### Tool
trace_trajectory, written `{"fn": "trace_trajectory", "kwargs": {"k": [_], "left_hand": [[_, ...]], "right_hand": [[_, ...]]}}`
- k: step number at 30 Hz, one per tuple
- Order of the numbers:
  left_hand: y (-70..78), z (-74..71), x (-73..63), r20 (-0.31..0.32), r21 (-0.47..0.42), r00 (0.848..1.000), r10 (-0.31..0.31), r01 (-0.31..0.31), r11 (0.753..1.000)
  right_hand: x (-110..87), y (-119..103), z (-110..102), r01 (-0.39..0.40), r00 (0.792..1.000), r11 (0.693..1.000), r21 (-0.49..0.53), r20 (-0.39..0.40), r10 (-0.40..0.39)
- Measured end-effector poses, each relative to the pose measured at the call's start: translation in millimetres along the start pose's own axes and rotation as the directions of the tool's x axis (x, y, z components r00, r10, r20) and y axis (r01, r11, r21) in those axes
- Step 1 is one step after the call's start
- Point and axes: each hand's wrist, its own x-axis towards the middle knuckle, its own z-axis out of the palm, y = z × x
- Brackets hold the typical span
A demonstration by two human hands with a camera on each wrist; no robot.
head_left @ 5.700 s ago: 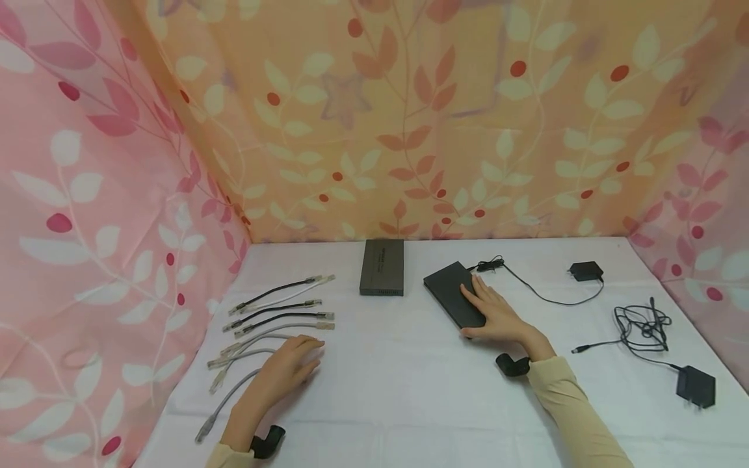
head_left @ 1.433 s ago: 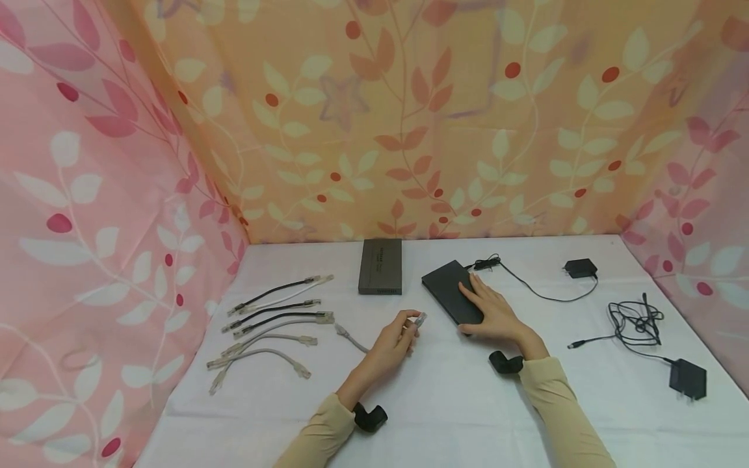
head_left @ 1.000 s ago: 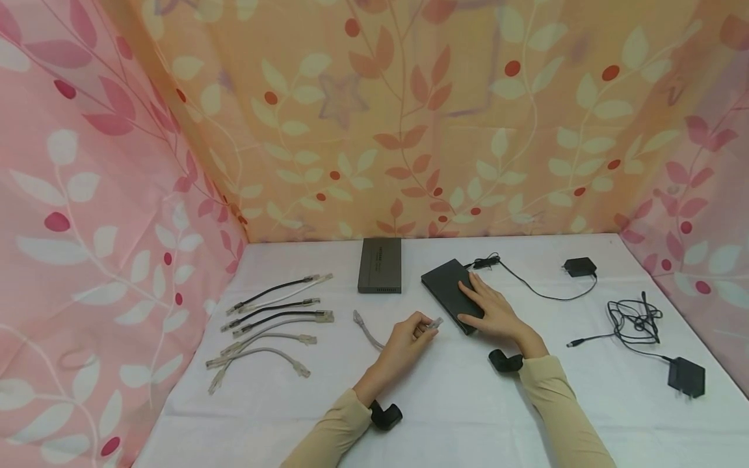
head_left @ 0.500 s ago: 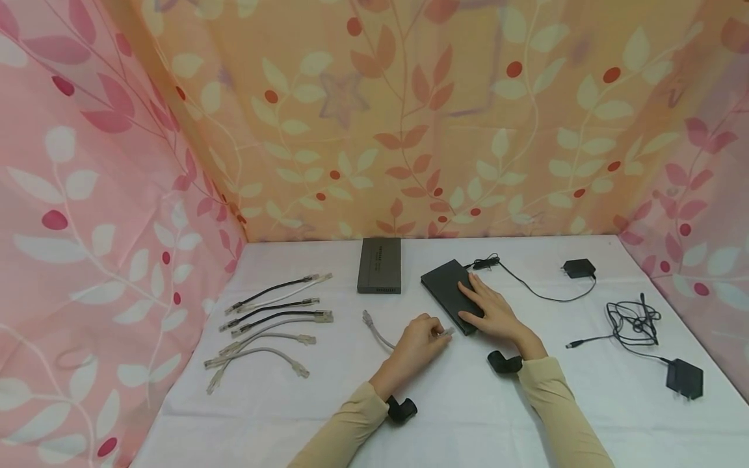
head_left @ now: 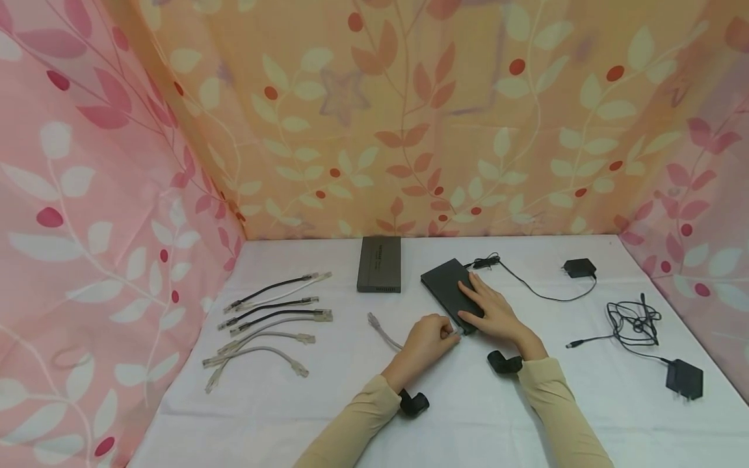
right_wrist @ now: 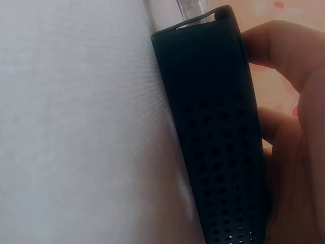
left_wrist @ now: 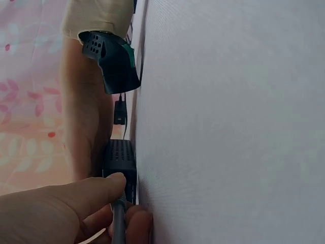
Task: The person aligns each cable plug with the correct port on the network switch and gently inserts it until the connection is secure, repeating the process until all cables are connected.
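My left hand (head_left: 424, 344) pinches one plug of a short grey network cable (head_left: 383, 333) between thumb and fingertips, right at the near end of a black network switch (head_left: 447, 286). The cable's other plug points back toward the far left. In the left wrist view the thumb lies along the grey cable (left_wrist: 118, 223), in line with the switch (left_wrist: 120, 152). A clear plug (right_wrist: 195, 7) meets the end of the perforated box in the right wrist view. Resting on top of the switch, my right hand (head_left: 494, 315) has its fingers spread and its thumb near the front edge.
Several short black, white and grey network cables (head_left: 257, 354) lie at the left. A second grey switch (head_left: 379, 265) stands at the back. A power adapter (head_left: 580, 267) has its cord running to the black switch; another adapter (head_left: 684, 379) with coiled cord lies at the right.
The left hand took a grey cable from the left group and brought it rightward to the near end of the black switch. The right hand has stayed on the switch.
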Motion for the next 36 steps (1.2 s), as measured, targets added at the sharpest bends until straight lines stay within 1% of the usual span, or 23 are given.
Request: {"fn": "trace_trajectory", "kwargs": {"k": [5,9,15,24,30,36], "left_hand": [[-1.2,3.4,1.9,-0.027,0.054,1.0,0.003,-0.001,0.999],[-1.3,4.6,3.9,-0.046,0.059,0.999,-0.007,0.01,0.998],[-0.6,5.3,4.5,-0.046,0.069,0.999,-0.023,0.026,0.997],[-0.3,6.8,2.4,-0.044,0.093,0.999,-0.017,0.021,0.995],[1.4,5.7,0.7,-0.043,0.085,0.999,-0.013,0.017,0.996],[0.2,7.3,0.1,-0.064,0.111,0.998,0.017,-0.01,0.994]], "right_hand": [[0.7,-1.0,-0.3,-0.008,1.0,1.0,-0.001,0.007,0.008],[1.5,-1.3,-2.0,-0.006,1.0,1.0,-0.004,0.006,0.006],[1.6,-0.9,-2.3,0.002,1.0,1.0,-0.008,0.002,-0.002],[0.8,0.4,0.7,0.005,1.0,1.0,-0.012,-0.008,-0.005],[1.4,0.0,0.6,0.009,1.0,1.0,-0.018,-0.009,-0.009],[1.2,1.1,1.2,0.015,1.0,1.0,-0.018,-0.019,-0.015]]}}
